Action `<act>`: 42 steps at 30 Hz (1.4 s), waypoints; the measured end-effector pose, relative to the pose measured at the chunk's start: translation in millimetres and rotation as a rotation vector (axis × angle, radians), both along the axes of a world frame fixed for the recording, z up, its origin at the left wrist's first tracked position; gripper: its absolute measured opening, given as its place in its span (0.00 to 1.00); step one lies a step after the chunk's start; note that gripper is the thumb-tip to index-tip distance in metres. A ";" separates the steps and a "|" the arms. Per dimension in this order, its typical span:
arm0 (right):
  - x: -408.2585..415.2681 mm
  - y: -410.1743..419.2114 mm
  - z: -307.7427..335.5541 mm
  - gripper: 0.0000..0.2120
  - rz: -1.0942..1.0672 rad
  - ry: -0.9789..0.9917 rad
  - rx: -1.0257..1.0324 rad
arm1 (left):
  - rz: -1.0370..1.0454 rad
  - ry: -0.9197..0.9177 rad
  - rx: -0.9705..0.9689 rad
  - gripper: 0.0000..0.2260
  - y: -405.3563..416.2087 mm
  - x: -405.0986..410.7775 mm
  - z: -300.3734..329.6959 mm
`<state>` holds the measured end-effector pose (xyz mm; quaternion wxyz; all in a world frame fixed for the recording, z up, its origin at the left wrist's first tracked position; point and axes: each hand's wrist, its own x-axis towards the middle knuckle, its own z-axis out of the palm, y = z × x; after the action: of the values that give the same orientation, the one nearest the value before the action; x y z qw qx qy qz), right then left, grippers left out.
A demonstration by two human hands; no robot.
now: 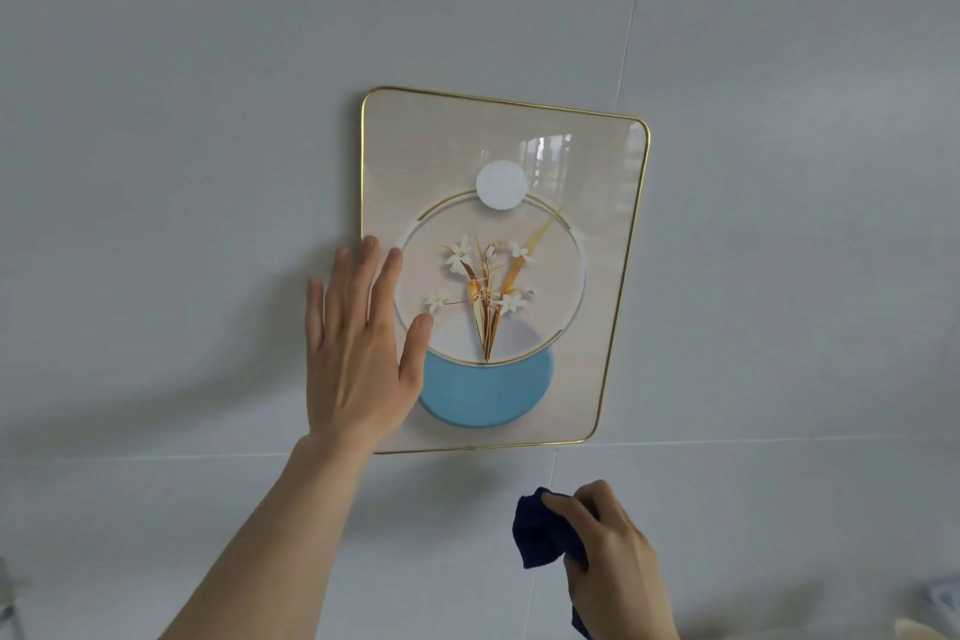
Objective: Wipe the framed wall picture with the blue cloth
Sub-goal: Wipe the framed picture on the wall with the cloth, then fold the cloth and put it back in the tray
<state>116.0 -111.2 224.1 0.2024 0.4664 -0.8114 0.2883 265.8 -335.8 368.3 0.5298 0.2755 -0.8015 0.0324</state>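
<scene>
The framed picture [597, 307] hangs on a pale tiled wall, with a thin gold rim, rounded corners and a print of white flowers over a blue half-circle. My left hand [358, 343] lies flat with spread fingers on the picture's lower left part, covering its left edge. My right hand [608, 556] is below the picture's bottom edge, apart from it, and grips the bunched dark blue cloth [537, 530]. Part of the cloth hangs down behind my right palm.
The wall [182, 120] around the picture is plain grey-white tile with thin seams. A metallic object [8, 603] shows at the lower left edge and a pale object [935, 608] at the lower right corner.
</scene>
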 end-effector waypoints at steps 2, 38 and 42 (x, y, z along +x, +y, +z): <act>4.9 6.2 3.6 0.30 -0.002 -0.110 -0.011 | -0.032 0.005 0.006 0.28 10.8 6.2 -11.3; 85.9 9.1 69.4 0.26 0.281 -0.797 0.284 | -0.351 -0.364 0.605 0.10 75.1 83.0 -92.8; 78.6 10.3 73.9 0.18 0.225 -0.678 0.275 | -0.370 -0.376 0.613 0.11 72.4 86.7 -87.8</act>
<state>194.6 -100.8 298.0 -0.1748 0.4535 -0.8073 0.3349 352.5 -263.3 280.5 0.2643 0.2609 -0.8930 -0.2542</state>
